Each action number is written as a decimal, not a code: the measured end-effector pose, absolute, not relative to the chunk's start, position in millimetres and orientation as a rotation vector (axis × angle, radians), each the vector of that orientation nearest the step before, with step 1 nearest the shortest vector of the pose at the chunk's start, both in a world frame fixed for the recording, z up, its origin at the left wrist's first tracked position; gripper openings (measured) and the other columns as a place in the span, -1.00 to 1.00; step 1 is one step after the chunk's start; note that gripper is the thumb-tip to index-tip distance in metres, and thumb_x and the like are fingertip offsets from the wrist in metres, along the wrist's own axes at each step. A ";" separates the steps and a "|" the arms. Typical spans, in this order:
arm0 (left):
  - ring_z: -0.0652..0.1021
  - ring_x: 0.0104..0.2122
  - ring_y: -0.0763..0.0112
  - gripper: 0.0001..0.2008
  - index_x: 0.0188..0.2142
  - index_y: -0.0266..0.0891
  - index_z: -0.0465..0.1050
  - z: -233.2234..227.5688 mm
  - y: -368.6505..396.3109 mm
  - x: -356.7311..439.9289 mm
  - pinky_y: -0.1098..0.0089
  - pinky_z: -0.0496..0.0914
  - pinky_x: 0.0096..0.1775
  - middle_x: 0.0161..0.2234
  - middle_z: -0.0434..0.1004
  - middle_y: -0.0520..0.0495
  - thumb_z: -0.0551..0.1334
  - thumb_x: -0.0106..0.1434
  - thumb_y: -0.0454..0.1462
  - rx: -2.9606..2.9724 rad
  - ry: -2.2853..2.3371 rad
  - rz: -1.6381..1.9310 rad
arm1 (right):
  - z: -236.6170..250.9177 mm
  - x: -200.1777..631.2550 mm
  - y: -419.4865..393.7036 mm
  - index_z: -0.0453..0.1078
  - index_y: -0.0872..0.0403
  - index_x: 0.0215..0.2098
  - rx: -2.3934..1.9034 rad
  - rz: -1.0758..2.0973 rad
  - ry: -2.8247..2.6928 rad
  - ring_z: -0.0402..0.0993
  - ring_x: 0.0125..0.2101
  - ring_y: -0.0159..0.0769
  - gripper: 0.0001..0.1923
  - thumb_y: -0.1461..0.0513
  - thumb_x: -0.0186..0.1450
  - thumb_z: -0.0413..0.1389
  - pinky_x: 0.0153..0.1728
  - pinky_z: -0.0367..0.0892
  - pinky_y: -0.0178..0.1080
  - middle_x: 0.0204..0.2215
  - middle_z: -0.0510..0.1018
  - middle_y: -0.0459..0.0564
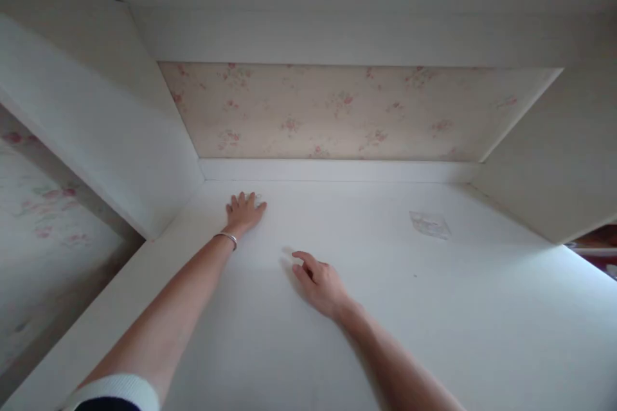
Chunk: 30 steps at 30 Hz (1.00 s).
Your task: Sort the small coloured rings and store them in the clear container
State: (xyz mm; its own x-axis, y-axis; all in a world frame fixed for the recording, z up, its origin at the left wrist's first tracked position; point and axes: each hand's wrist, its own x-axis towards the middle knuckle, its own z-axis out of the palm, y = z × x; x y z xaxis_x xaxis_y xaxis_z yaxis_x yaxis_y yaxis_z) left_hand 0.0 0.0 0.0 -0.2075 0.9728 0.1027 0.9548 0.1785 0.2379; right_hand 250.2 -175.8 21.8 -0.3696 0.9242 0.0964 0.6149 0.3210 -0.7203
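My left hand [244, 212] lies flat, fingers spread, far back on the white shelf surface [366, 308]; a small clear thing [255, 197] shows just past its fingertips, too small to identify. A silver bracelet [227, 237] circles that wrist. My right hand [315, 281] rests nearer to me at the middle of the surface, fingers loosely curled and apart, holding nothing.
White side panels stand at the left [110, 135] and right [554, 160], a white board overhead. Floral wallpaper [347, 112] covers the back above a white ledge [337, 170]. A small clear plastic piece [430, 225] lies at the right rear of the surface.
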 end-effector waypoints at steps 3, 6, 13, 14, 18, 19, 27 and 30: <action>0.00 0.23 -0.09 -0.36 0.21 -0.29 0.09 -2.5 16.9 -0.1 -0.07 -0.09 0.15 0.25 0.01 -0.30 -0.11 0.26 0.04 2.073 2.228 0.404 | 22.0 250.6 -174.8 0.26 -0.02 0.06 -1.355 0.811 -2.109 0.42 -0.42 -0.38 -0.61 0.06 0.36 -0.18 -0.39 0.16 -0.35 -0.43 0.52 -0.10; 0.14 0.20 0.09 -0.49 0.13 -0.34 0.21 -3.4 23.4 2.9 0.08 -0.03 0.18 0.17 0.19 -0.28 -0.10 0.30 -0.10 2.212 2.094 0.436 | 23.0 251.3 -173.6 0.28 -0.03 0.05 -1.381 0.841 -2.094 0.44 -0.40 -0.35 -0.60 0.05 0.37 -0.20 -0.38 0.18 -0.35 -0.42 0.54 -0.08; 0.32 0.07 0.24 -0.62 -0.01 -0.31 0.35 -0.9 -9.9 28.6 0.27 0.13 0.14 0.04 0.35 -0.23 -0.04 0.30 -0.18 2.407 1.860 0.542 | 24.3 252.6 -172.2 0.40 0.00 -0.10 -1.298 0.977 -1.957 0.39 -0.45 -0.37 -0.57 0.01 0.36 -0.21 -0.40 0.19 -0.35 -0.47 0.50 -0.07; 0.32 0.07 0.26 -0.63 -0.02 -0.29 0.36 -0.7 -18.5 35.2 0.28 0.15 0.13 0.04 0.34 -0.20 -0.01 0.30 -0.18 2.432 1.818 0.550 | 23.3 252.4 -171.1 0.40 0.01 -0.12 -1.287 1.030 -1.896 0.35 -0.50 -0.40 -0.55 -0.01 0.36 -0.21 -0.44 0.17 -0.36 -0.52 0.46 -0.09; 0.34 0.03 0.30 -0.67 -0.06 -0.24 0.38 0.3 -57.0 68.8 0.29 0.19 0.11 0.02 0.36 -0.16 0.00 0.31 -0.17 2.489 1.616 0.617 | 18.3 252.2 -163.1 0.41 0.07 -0.19 -1.244 1.193 -1.566 0.19 -0.60 -0.45 -0.51 -0.07 0.32 -0.18 -0.55 0.10 -0.38 -0.63 0.31 -0.16; 0.34 0.03 0.31 -0.68 -0.08 -0.24 0.39 1.0 -66.7 78.5 0.28 0.18 0.11 0.00 0.38 -0.16 -0.02 0.32 -0.18 2.490 1.522 0.663 | 17.6 252.9 -160.7 0.40 0.09 -0.19 -1.230 1.207 -1.492 0.16 -0.62 -0.46 -0.49 -0.09 0.31 -0.18 -0.57 0.09 -0.38 -0.64 0.29 -0.17; 0.47 -0.12 0.40 -0.57 -0.21 -0.25 0.40 15.0 -102.5 137.1 0.32 0.33 -0.04 -0.17 0.50 -0.13 -0.18 0.37 -0.13 1.866 1.359 0.944 | 18.1 285.5 -137.9 0.42 0.11 -0.29 -1.376 0.948 -1.430 0.20 -0.60 -0.40 -0.51 -0.07 0.28 -0.16 -0.57 0.10 -0.35 -0.64 0.29 -0.13; 0.50 -0.14 0.44 -0.59 -0.19 -0.26 0.37 20.6 -99.6 132.2 0.40 0.38 -0.13 -0.14 0.50 -0.14 -0.19 0.36 -0.16 1.539 1.412 1.032 | 16.4 299.7 -131.5 0.43 0.09 -0.29 -1.498 0.865 -1.499 0.27 -0.55 -0.38 -0.59 -0.01 0.24 -0.09 -0.54 0.12 -0.34 -0.61 0.37 -0.12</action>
